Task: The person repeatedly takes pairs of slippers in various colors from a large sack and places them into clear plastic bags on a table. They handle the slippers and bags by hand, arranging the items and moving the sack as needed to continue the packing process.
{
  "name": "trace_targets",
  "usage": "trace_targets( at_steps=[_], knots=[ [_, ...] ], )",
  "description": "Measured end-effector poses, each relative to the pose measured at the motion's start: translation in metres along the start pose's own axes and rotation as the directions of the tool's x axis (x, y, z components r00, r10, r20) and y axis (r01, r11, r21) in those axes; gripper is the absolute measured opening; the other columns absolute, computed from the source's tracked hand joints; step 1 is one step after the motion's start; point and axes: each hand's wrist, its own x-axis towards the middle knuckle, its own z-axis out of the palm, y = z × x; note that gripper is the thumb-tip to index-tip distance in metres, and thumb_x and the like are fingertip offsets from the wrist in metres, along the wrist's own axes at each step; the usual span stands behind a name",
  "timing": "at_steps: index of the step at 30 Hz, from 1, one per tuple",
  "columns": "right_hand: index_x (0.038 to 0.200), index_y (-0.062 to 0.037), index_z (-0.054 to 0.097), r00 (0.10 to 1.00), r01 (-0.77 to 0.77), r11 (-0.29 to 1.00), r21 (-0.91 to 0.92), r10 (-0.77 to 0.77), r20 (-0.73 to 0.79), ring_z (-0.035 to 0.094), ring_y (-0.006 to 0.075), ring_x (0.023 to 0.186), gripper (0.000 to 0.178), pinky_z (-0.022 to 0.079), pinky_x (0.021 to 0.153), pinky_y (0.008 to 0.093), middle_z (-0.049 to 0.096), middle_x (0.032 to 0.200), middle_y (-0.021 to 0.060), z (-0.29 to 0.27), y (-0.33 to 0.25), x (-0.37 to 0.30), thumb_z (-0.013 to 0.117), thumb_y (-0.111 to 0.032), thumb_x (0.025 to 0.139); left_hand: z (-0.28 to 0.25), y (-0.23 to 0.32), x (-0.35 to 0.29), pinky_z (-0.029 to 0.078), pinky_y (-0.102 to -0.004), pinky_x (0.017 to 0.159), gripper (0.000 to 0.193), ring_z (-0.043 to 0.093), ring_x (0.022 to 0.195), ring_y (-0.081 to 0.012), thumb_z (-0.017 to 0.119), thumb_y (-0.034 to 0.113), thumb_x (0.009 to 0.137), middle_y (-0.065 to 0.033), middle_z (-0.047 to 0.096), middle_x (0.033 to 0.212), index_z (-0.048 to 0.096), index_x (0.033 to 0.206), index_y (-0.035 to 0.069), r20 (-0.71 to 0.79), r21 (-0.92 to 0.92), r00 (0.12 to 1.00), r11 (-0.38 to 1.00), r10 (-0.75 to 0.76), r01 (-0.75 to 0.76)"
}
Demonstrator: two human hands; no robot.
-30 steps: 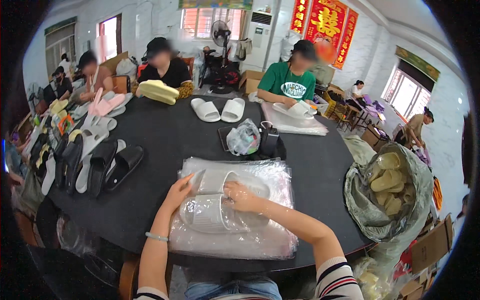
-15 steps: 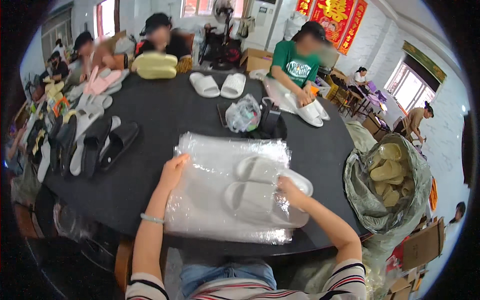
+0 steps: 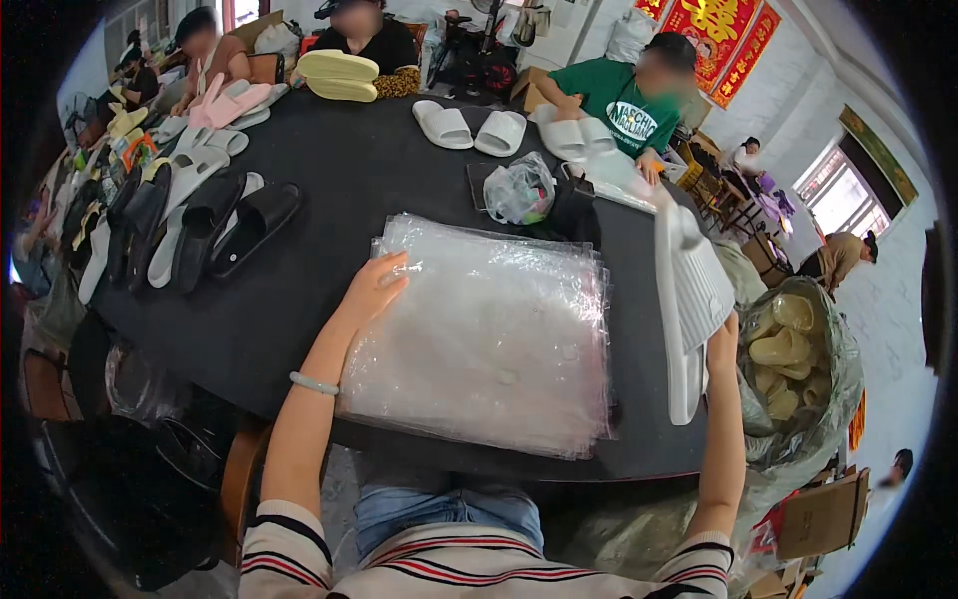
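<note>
My left hand lies on the left edge of a stack of clear plastic bags, fingers stretched over the top sheets. The stack rests flat on the black table in front of me. Off its right side, my right hand is closed on a pair of white slippers. The pair is tilted up on its side with the ribbed straps facing right, held near the table's right edge. Part of that hand is hidden behind the slippers. I cannot tell whether a bag covers them.
Black slides and other slippers line the table's left. White slippers and a crumpled plastic bag sit farther back. A co-worker in a green shirt handles bagged slippers. A sack of beige slippers stands at right.
My right hand has moved right and lifted the white slippers off the bag stack, turning them on their side. My left hand stays at the stack's left edge. The view has shifted slightly.
</note>
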Motion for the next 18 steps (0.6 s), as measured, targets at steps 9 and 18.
trace_targets(
  at_steps=[9,18],
  knots=[
    [0.096,0.0049,0.061,0.708,0.588,0.737,-0.332,-0.271,0.653,0.058,0.0380,0.095,0.029,0.050,0.081,0.0437,0.059,0.102,0.0215,0.182,-0.071,-0.050,0.058,-0.023,0.088,-0.004,-0.002,-0.002,0.031,-0.0403,0.110,0.065,0.042,0.131,-0.0321,0.072,0.020,0.077,-0.0194,0.049,0.138,0.049,0.135,0.004,0.043,0.329,0.988,0.932,0.148,-0.154],
    [0.099,0.0040,0.064,0.678,0.280,0.945,0.168,-0.319,0.663,0.060,0.0271,0.102,0.026,0.049,0.084,0.0344,0.061,0.117,0.0170,0.162,-0.014,-0.043,0.057,-0.020,0.092,0.002,0.011,-0.002,0.029,-0.0408,0.111,0.069,0.041,0.132,-0.0314,0.074,0.023,0.076,-0.0166,0.047,0.140,0.047,0.137,0.005,0.083,0.369,0.988,0.917,0.133,-0.154]
  ],
)
